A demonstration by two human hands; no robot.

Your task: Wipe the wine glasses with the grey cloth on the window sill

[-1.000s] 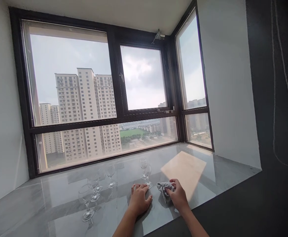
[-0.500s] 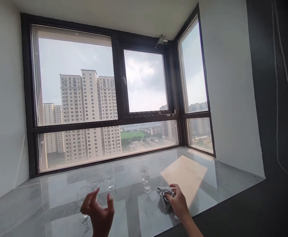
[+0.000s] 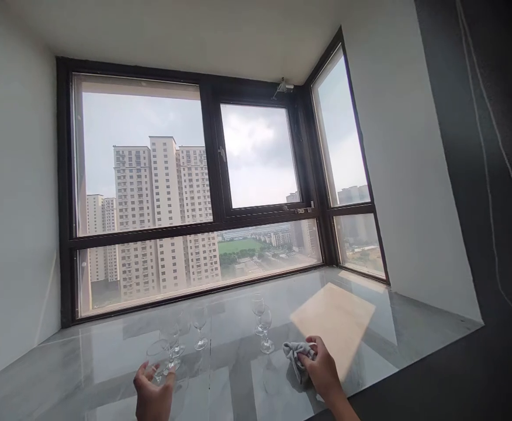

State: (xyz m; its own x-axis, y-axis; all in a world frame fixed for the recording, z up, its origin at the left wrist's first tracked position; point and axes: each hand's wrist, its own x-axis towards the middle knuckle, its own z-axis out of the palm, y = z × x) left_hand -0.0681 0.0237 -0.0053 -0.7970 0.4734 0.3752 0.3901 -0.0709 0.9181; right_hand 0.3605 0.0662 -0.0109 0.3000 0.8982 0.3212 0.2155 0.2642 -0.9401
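Observation:
My left hand is wrapped round a clear wine glass at the lower left, the bowl showing above my fingers. My right hand pinches a crumpled grey cloth that rests on the glossy grey stone sill. Two more wine glasses stand upright just left of the cloth. Another group of glasses stands behind the one in my left hand.
A large dark-framed corner window rises behind the sill, with tower blocks outside. White walls close in left and right. A dark wall with a hanging cord fills the right side. A sunlit patch lies on the sill.
My left hand left the sill beside the cloth, swung to the left and closed on a wine glass. My right hand stayed on the cloth. The view tilted upward.

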